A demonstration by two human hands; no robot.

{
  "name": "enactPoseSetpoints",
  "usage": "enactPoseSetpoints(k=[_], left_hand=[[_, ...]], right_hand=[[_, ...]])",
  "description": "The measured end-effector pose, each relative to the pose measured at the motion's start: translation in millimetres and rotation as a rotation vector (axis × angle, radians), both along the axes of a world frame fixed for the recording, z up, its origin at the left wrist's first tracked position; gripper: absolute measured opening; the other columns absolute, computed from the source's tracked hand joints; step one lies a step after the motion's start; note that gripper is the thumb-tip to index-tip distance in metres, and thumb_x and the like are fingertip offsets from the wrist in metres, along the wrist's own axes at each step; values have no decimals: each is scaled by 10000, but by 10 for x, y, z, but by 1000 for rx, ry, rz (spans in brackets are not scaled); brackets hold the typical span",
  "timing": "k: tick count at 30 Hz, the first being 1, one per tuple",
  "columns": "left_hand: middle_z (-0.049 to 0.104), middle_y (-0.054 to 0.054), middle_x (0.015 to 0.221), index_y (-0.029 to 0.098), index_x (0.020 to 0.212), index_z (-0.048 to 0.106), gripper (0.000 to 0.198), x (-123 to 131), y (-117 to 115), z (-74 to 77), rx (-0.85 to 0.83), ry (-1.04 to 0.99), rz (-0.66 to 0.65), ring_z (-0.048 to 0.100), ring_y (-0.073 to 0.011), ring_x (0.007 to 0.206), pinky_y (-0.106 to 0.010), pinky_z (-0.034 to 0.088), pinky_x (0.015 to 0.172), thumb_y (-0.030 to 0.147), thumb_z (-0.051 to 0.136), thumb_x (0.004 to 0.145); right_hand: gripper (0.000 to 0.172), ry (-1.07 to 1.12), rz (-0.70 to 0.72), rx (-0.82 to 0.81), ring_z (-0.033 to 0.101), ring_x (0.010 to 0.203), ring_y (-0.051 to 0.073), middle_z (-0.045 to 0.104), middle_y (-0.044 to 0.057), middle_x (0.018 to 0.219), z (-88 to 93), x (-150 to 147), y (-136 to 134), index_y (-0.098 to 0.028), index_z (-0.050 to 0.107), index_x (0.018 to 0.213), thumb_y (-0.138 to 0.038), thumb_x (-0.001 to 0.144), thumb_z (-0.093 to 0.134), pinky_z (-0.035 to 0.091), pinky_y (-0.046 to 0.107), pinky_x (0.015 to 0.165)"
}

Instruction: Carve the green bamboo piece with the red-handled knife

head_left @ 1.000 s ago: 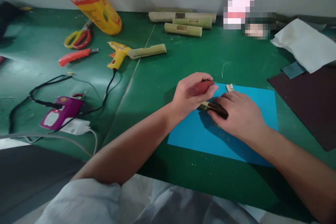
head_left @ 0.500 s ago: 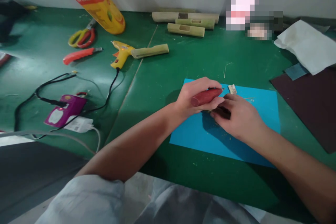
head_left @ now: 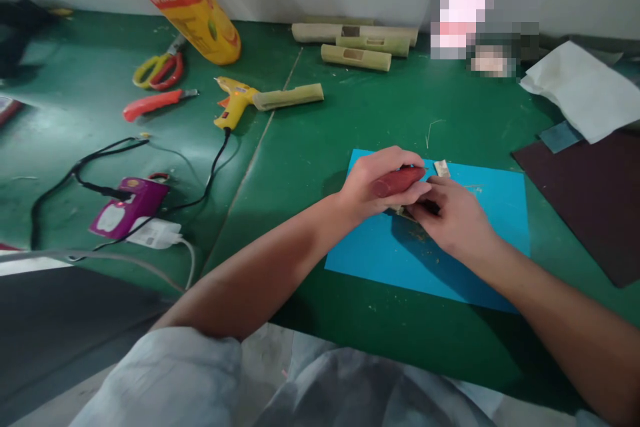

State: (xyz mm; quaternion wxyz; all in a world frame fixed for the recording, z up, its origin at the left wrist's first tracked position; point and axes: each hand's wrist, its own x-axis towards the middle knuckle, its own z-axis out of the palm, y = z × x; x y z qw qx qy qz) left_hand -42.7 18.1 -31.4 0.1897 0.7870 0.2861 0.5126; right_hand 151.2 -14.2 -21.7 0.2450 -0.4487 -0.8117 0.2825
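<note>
My left hand (head_left: 367,177) is wrapped round a red-handled knife (head_left: 399,182), a short dark tip showing past the fingers. Close against it, my right hand (head_left: 453,210) is closed on a pale bamboo piece (head_left: 401,212), mostly hidden under both hands. Both hands are over a blue sheet (head_left: 360,250) lying on the green table. A small pale chip (head_left: 442,168) sits at the sheet's far edge, just beyond my right fingers. Fine shavings are scattered on the sheet below the hands.
Several cut bamboo tubes (head_left: 356,58) lie at the back. Leftward are a yellow glue gun (head_left: 234,103) touching a bamboo piece (head_left: 293,97), scissors (head_left: 159,71), an orange-red cutter (head_left: 154,105), a juice bottle (head_left: 213,27) and a purple power block (head_left: 129,207) with cables. Right: dark board (head_left: 580,197), white paper (head_left: 583,90).
The view has shifted slightly. The knife handle has turned a little in my left hand, and more of the pale bamboo piece shows beneath the fingers. Both hands stay together over the blue sheet.
</note>
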Motion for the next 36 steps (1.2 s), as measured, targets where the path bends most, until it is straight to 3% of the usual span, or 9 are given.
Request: enactPoseSetpoints(k=[9, 13, 19, 29, 36], left_hand=[[795, -48, 950, 194, 1072, 717, 285, -32, -19, 53, 20, 50, -32, 735, -145, 824, -265, 585, 784, 452, 771, 964], [790, -36, 914, 199, 1038, 726, 268, -25, -10, 30, -28, 48, -22, 730, -141, 805, -266, 580, 772, 450, 773, 956], [795, -41, 911, 206, 1008, 738, 299, -46, -23, 47, -109, 76, 3, 734, -155, 811, -284, 584, 775, 502, 735, 967], [795, -53, 922, 196, 973, 734, 361, -13, -11, 45, -152, 87, 32, 732, -161, 838, -289, 579, 792, 557, 720, 966], [775, -44, 899, 185, 926, 726, 249, 19, -5, -4, -208, -20, 81, 713, -152, 825, -289, 571, 795, 432, 746, 952]], right_hand=[[199, -48, -51, 55, 598, 796, 223, 649, 61, 819, 37, 61, -34, -217, 688, 808, -290, 975, 608, 405, 365, 680], [191, -33, -24, 194, 647, 929, 259, 707, 98, 951, 89, 76, -52, -211, 714, 879, -343, 988, 629, 495, 403, 795], [126, -282, 42, 354, 630, 931, 276, 718, 99, 1003, 81, 58, -106, -247, 796, 971, -324, 939, 701, 461, 421, 777], [185, -230, 92, 365, 620, 926, 269, 719, 100, 986, -6, 40, -107, -209, 793, 937, -283, 1002, 637, 453, 429, 812], [249, -298, 109, 409, 609, 912, 260, 738, 100, 977, 28, -28, -166, -191, 793, 923, -246, 1034, 577, 419, 428, 774]])
